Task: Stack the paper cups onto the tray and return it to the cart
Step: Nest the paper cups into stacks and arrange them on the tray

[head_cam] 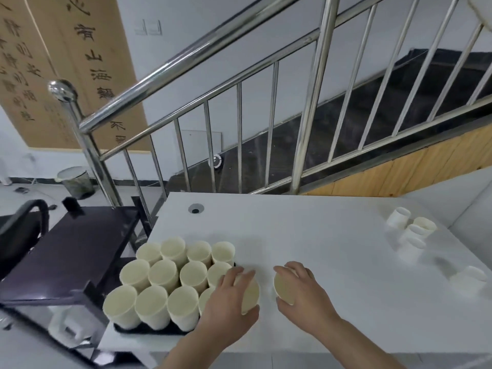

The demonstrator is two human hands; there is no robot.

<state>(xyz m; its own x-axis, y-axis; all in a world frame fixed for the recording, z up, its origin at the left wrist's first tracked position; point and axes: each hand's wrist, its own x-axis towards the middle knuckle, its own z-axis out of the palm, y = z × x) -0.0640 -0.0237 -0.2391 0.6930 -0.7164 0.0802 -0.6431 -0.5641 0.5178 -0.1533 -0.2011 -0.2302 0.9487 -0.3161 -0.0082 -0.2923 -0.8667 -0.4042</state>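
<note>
A smooth white counter (319, 235) holds a dark, shallow tray (149, 330) at its near left corner. The tray is packed with rows of cream paper cups (163, 274), tapered cylinders standing upside down with their flat round bases up; most of the tray's surface is hidden under them.

The left hand (229, 302) curls around one such cup (250, 294) at the tray's right edge, fingers over its base and thumb below. The right hand (300, 288) grips another cup (284, 288) just beside it, above the bare counter, its round end tilted toward the camera. Both forearms are cut off by the bottom edge.

A loose, blurred cluster of white cups (410, 233) lies near the counter's far right, and one more (468, 278) sits nearer; their exact poses are hard to make out.

Left of the counter stands a dark cart (66, 249) with a flat matte top shelf. Behind rises a polished steel stair railing (239, 102).
</note>
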